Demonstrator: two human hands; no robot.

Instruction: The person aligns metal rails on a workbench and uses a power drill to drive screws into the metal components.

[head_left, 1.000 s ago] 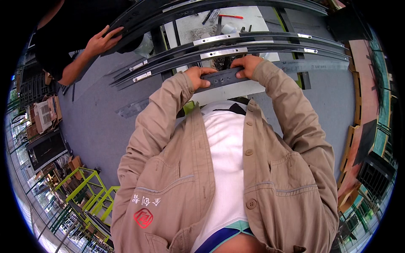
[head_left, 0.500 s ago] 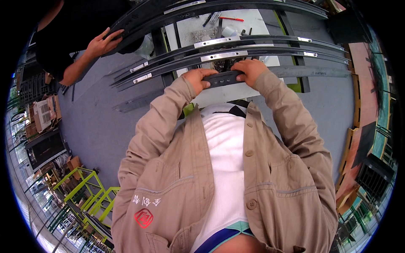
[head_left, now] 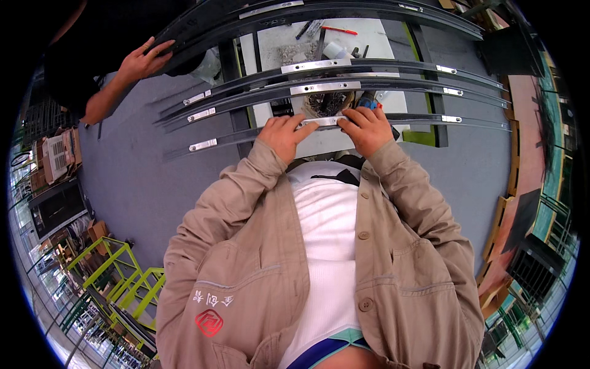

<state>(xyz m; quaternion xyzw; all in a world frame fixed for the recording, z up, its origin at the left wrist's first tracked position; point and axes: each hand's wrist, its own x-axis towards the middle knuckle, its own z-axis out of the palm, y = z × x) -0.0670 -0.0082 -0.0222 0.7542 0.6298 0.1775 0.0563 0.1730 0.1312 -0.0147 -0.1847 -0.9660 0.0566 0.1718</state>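
Note:
A long dark rail (head_left: 418, 118) lies crosswise in front of my body, nearest of several. It carries a short silver plate (head_left: 324, 122) at its middle and smaller silver pieces toward both ends. My left hand (head_left: 281, 138) grips the rail just left of the middle plate, thumb and fingers closed over its edges. On the other side of that plate my right hand (head_left: 369, 130) holds the same rail, fingertips at the plate's end. Beyond it, two similar rails with silver plates (head_left: 324, 88) run roughly parallel. Small dark parts (head_left: 329, 106) are heaped behind the held rail.
A white tabletop (head_left: 369, 37) on a dark and green frame carries a red pen (head_left: 339, 30), a white cup (head_left: 335, 50) and a blue-and-black tool (head_left: 367, 100). At upper left, another person's hand (head_left: 142, 61) touches a far rail. Green frames (head_left: 117, 264) stand lower left.
The near rail has been turned over: its dark slotted face was showing, and now the silver plates face up. Both hands have shifted slightly toward me.

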